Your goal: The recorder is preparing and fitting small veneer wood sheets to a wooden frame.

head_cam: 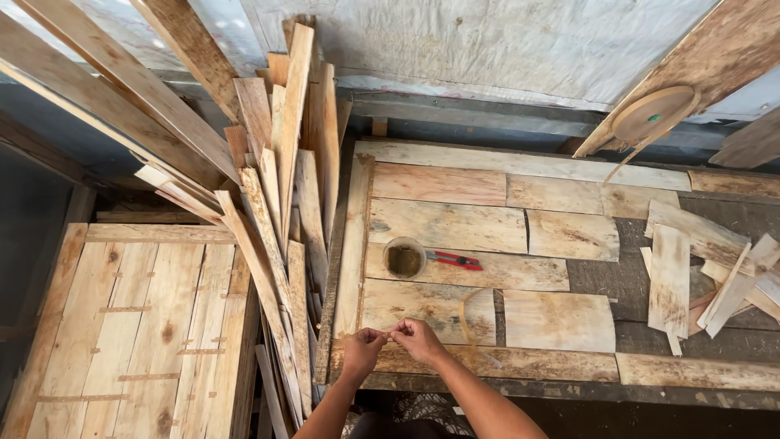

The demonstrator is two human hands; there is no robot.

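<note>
My left hand (362, 345) and my right hand (418, 337) meet fingertip to fingertip over the near edge of a work table (487, 389). Between them they pinch the end of a thin tan strip (465, 319) that curls away to the right over a pale veneer sheet (426, 305). Several more veneer pieces (447, 225) lie side by side across the table. Just beyond my hands stand a small round cup (404, 259) with dark contents and, next to it, a red utility knife (455, 260).
A tan roll of tape (654, 114) hangs at the back right. Loose veneer offcuts (707, 276) pile at the table's right. Long wooden slats (280, 195) lean at the left, above a slatted wood panel (138, 325). A pale sheet covers the back wall (487, 41).
</note>
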